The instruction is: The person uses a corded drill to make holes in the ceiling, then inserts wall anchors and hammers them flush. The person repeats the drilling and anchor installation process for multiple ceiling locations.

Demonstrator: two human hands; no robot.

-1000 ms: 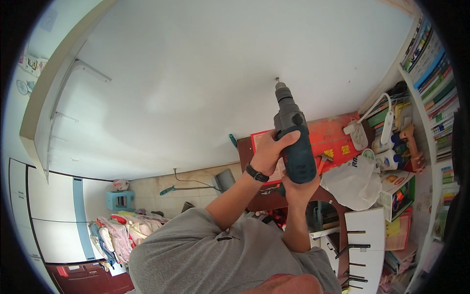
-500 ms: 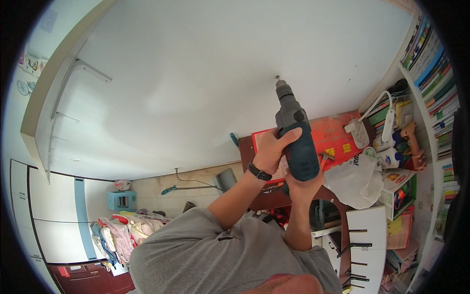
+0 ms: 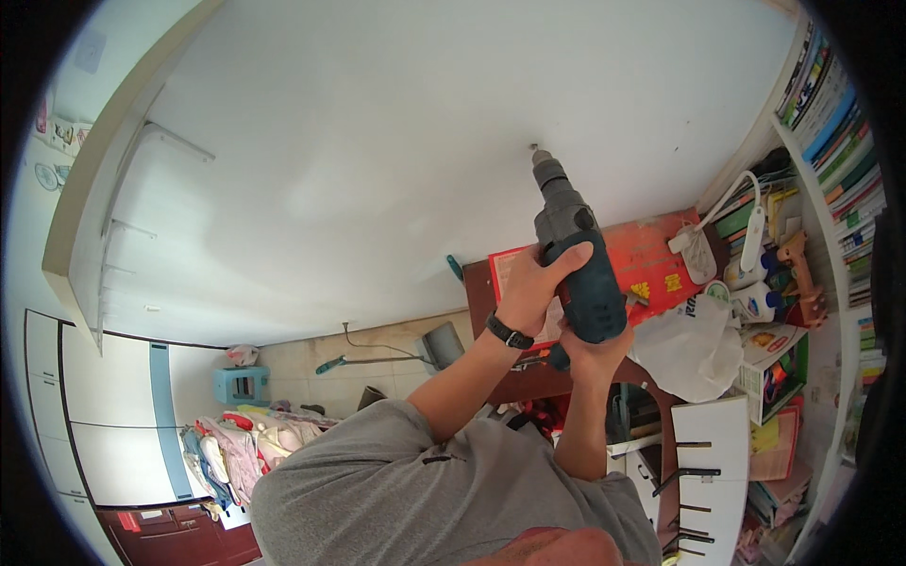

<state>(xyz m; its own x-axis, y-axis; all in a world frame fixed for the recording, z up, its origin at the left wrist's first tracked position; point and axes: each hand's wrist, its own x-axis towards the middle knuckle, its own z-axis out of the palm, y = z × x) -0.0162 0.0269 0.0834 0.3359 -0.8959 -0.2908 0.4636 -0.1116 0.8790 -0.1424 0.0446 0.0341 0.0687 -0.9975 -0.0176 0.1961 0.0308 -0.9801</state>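
A power drill (image 3: 595,300) with a dark teal body and grey front is held up against the white wall (image 3: 377,123). Its tip meets the wall at a small dark spot; how deep the bit sits cannot be told. My left hand (image 3: 540,281), a black watch on its wrist, wraps the side of the drill body with the thumb over the top. Behind it, my right hand (image 3: 596,357) grips the drill's rear end, where the handle is mostly hidden under the hand.
Below the drill stands a desk with a red sheet (image 3: 651,253), a white plastic bag (image 3: 694,349) and a white lamp (image 3: 753,236). Bookshelves (image 3: 830,123) line the right. A white shelf board (image 3: 113,160) with brackets juts out at left. A dustpan (image 3: 442,345) lies on the floor.
The drill's rear end and both hands have shifted slightly right, while its tip stays at the same spot on the wall. Both hands keep their grip.
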